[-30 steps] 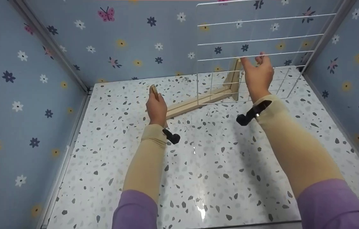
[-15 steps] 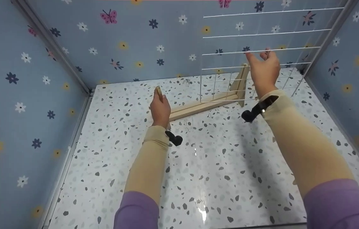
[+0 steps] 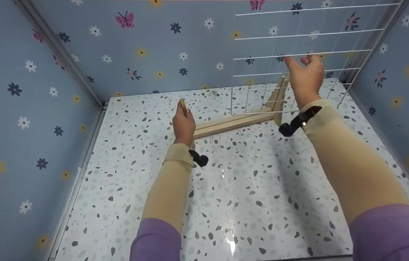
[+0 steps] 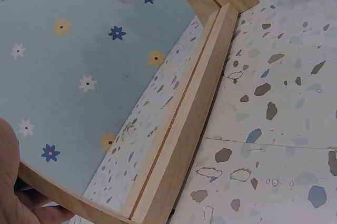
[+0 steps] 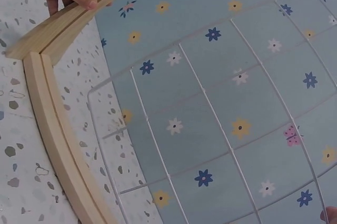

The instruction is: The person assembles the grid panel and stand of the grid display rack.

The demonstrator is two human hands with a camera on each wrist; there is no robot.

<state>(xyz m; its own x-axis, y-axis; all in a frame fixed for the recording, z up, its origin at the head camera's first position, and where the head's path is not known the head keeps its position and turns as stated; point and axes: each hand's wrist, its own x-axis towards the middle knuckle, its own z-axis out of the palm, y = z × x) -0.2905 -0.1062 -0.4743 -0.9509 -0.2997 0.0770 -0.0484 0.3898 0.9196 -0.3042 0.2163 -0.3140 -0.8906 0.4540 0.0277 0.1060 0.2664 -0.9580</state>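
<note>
A pale wooden stand base (image 3: 233, 125) has a long bar with a groove along it and upright end pieces that taper towards the top. My left hand (image 3: 183, 125) grips the near end piece (image 4: 79, 197), thumb and fingers on either side. The far end piece (image 3: 279, 99) stands behind the wire grid. My right hand (image 3: 306, 81) holds a white wire grid panel (image 5: 231, 150) by its bars, above and to the right of the base. The grid's lower corner (image 4: 129, 0) hangs clear of the groove in the left wrist view. Only part of my right hand (image 5: 330, 214) shows in the right wrist view.
White speckled terrazzo-look surface (image 3: 240, 203) lies under the base. Blue walls with flowers and butterflies stand at the back (image 3: 161, 43), at the left (image 3: 12, 145) and at the right (image 3: 400, 108). The grid's right edge appears close to the right wall.
The grid has risen and shifted right with my right hand. The wooden base has slid slightly right, my left hand still gripping its end. The head view has shifted a little.
</note>
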